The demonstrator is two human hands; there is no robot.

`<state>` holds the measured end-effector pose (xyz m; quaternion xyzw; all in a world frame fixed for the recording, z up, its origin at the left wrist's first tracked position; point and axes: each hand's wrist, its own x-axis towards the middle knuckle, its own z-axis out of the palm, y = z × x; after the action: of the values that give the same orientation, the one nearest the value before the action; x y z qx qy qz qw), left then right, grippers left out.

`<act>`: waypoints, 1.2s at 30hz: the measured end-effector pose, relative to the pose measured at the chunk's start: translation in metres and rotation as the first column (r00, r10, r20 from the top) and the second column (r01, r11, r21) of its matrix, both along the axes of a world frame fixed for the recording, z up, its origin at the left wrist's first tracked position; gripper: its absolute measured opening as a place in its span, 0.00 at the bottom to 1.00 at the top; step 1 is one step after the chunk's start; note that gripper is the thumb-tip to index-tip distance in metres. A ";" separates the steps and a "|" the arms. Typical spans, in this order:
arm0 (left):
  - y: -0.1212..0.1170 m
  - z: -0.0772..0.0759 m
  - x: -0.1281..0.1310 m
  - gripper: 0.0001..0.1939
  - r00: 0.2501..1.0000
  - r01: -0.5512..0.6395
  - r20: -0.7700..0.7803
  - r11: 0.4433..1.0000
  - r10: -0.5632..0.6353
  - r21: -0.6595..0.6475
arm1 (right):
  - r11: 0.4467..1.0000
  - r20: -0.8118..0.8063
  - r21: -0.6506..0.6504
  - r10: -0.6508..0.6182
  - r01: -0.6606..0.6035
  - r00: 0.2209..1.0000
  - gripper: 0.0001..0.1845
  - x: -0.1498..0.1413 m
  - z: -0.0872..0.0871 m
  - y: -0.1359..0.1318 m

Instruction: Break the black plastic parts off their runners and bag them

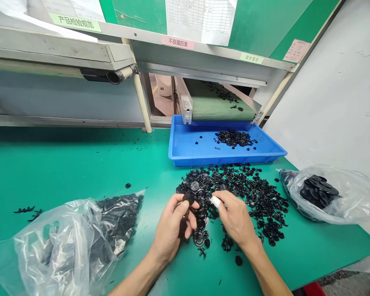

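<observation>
Near bench edge (296,265), left hand (169,230) pinches disc (188,198), right hand (236,218) beside.

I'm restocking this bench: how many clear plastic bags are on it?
2. One clear plastic bag lies at the front left of the green bench, holding black plastic parts; the other clear plastic bag lies at the right, holding black discs.

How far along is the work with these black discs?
Done, apparently: discs sit in the clear bag on the right. In hand: the left hand holds a few discs; the right hand pinches near them. Remaining: the loose pile on the green table and the discs in the blue tray.
</observation>
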<state>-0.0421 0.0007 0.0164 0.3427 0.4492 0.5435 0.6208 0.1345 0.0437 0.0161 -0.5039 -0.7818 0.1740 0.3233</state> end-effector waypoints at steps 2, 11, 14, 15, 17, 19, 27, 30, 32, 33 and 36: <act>0.003 0.002 -0.004 0.09 0.997 -0.039 0.063 0.999 0.038 0.018 | 0.999 0.050 0.031 0.042 -0.044 0.998 0.17 -0.007 0.001 0.015; 0.013 0.006 -0.017 0.08 0.903 -0.130 0.411 0.991 0.125 -0.015 | 0.984 0.263 -0.149 0.131 -0.094 0.956 0.16 -0.049 0.013 0.063; 0.012 0.005 -0.020 0.08 0.882 -0.102 0.458 0.994 0.114 -0.050 | 0.982 0.170 -0.156 0.136 -0.109 0.976 0.11 -0.042 0.009 0.062; 0.012 0.005 -0.021 0.10 0.878 -0.093 0.466 0.994 0.109 -0.057 | 0.981 0.130 -0.163 0.129 -0.108 0.983 0.09 -0.038 0.006 0.062; 0.011 0.003 -0.020 0.13 0.880 -0.079 0.463 0.995 0.100 -0.065 | 0.980 0.056 -0.178 0.103 -0.092 0.993 0.08 -0.032 0.002 0.059; 0.010 0.003 -0.016 0.14 0.916 -0.047 0.396 0.997 0.070 -0.068 | 0.968 -0.074 -0.232 0.078 -0.094 0.994 0.13 -0.027 -0.001 0.054; 0.000 -0.002 0.012 0.15 0.957 0.108 -0.269 0.994 -0.106 -0.010 | 0.841 -0.646 -0.461 -0.099 -0.283 0.757 0.14 -0.025 0.002 0.004; -0.004 -0.003 0.017 0.11 0.908 0.065 -0.418 0.996 -0.031 0.067 | 0.885 -0.562 -0.417 -0.074 -0.205 0.824 0.14 -0.026 0.000 -0.012; -0.007 -0.003 0.019 0.08 0.864 0.036 -0.501 0.987 0.049 0.158 | 0.919 -0.502 -0.370 -0.072 -0.139 0.862 0.12 -0.028 0.000 -0.018; -0.008 -0.003 0.019 0.07 0.843 0.032 -0.532 0.979 0.080 0.199 | 0.935 -0.482 -0.340 -0.080 -0.102 0.872 0.10 -0.029 0.000 -0.021; -0.010 -0.003 0.022 0.06 0.815 0.047 -0.566 0.961 0.121 0.274 | 0.965 -0.483 -0.262 -0.101 -0.033 0.870 0.07 -0.031 0.001 -0.023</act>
<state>-0.0204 -0.0092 0.0136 0.5652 0.5429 0.4829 0.3906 0.1034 0.0204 0.0167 -0.4950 -0.6346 0.3923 0.4453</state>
